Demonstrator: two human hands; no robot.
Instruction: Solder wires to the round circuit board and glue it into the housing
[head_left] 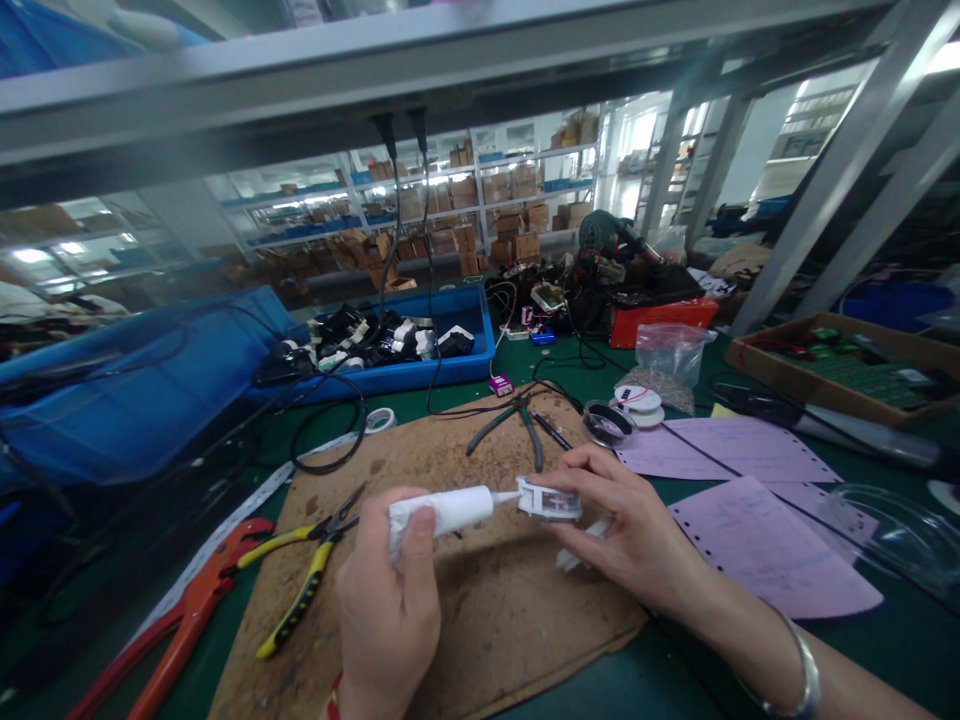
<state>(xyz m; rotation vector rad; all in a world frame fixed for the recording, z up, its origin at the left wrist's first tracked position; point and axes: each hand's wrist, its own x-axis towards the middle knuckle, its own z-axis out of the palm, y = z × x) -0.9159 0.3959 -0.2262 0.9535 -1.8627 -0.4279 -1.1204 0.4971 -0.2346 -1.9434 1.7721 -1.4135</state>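
My left hand [394, 600] is closed round a white glue tube [454, 510] with a long thin nozzle. The nozzle's tip meets, or nearly meets, the left end of a small white plastic housing [551, 500]. Thumb and fingers of my right hand [619, 510] pinch this housing, which has an open side with parts inside too small to name. A white piece [583, 548] shows beneath the right fingers; whether they hold it too I cannot tell. Both hands are above a worn brown board [510, 620].
Yellow-black pliers [307, 560] and an orange-handled cutter [195, 610] lie left. Green-handled pliers [510, 425] lie behind the hands. A blue bin [457, 370] holds black and white parts. Pink papers [772, 550], a bag of granules [667, 370] and a cardboard tray [847, 365] are right.
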